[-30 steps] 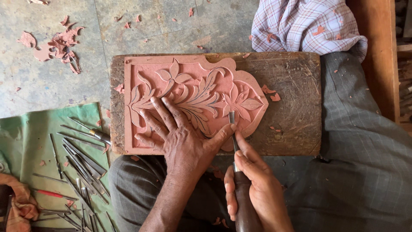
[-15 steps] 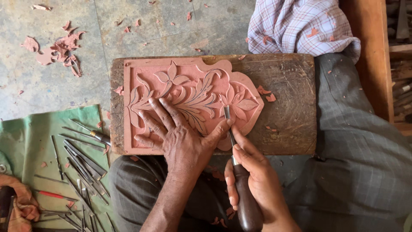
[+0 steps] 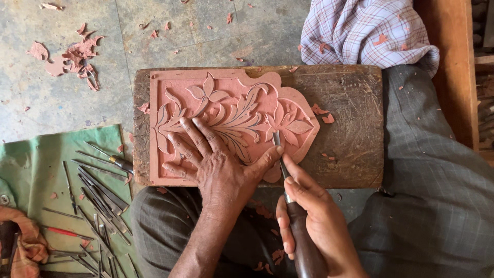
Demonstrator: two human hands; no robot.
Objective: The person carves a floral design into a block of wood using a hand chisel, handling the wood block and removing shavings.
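- The wooden board [image 3: 350, 118] lies across the person's lap, over the grey trousers [image 3: 437, 195], and serves as the landmark here.
- On the board's left and middle part rests the clay relief panel [image 3: 226, 103], reddish, carved with leaves and flowers; its pointed end faces the board's bare right part.
- A checked cloth [image 3: 368, 31] sits just beyond the board's far right corner, on the floor [image 3: 206, 31].
- A green cloth [image 3: 36, 170] spreads left of the board, with a spread of thin metal carving tools [image 3: 95, 185] on it.
- The left hand [image 3: 218, 164] lies flat and open on the panel's near half, fingers fanned toward the board's left end, thumb stretched right until it touches the tool's blade.
- The right hand [image 3: 309, 221] is just off the board's near edge, closed around the dark handle of a chisel [image 3: 288, 195]; its forefinger runs along the metal shank.
- The chisel's tip meets the panel near the flower at the pointed end.
- Clay scraps [image 3: 321, 110] lie on the board's bare part, just right of the panel; more clay shavings [image 3: 72, 56] lie on the floor beyond the board's left end.
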